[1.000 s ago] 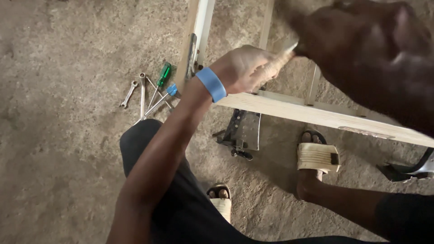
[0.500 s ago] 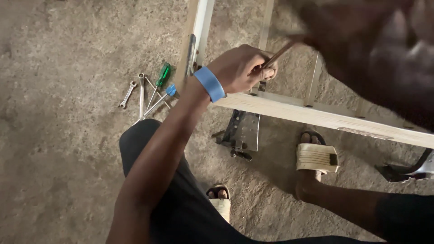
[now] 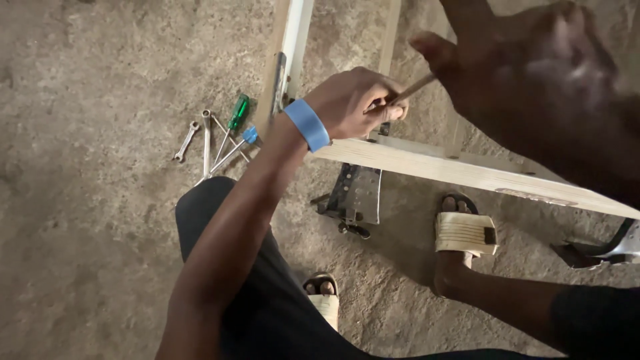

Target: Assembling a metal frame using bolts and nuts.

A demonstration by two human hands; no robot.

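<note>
The left hand (image 3: pixel 357 100), which wears a blue band (image 3: pixel 308 124) at the wrist, is closed in a fist-like grip around one end of a thin, pale wooden stick (image 3: pixel 408 90). This hand rests directly above the pale wooden rail (image 3: pixel 467 172) that runs from the frame corner toward the lower right. The stick slants up and to the right, and its far end reaches the right hand (image 3: pixel 533 73). The right hand sits close to the camera and is blurred; its thumb and fingers appear to meet the stick, but how firmly its grip is closed cannot be determined. A second wooden rail with a white face (image 3: pixel 293 47) runs up from the corner to the top edge of the view. A perforated grey metal plate (image 3: pixel 359 193) lies on the concrete floor (image 3: pixel 87 253) just below the pale rail. To the left of the frame, a group of tools lies on the floor: a green-handled screwdriver (image 3: pixel 237 112), a blue-handled screwdriver (image 3: pixel 248 137), and small silver spanners (image 3: pixel 193 137), some touching or crossing one another. The person's two feet, in woven tan sandals (image 3: pixel 465 233), stand on the floor below the rail. A curved metal piece (image 3: pixel 610 250) lies at the right edge.
</note>
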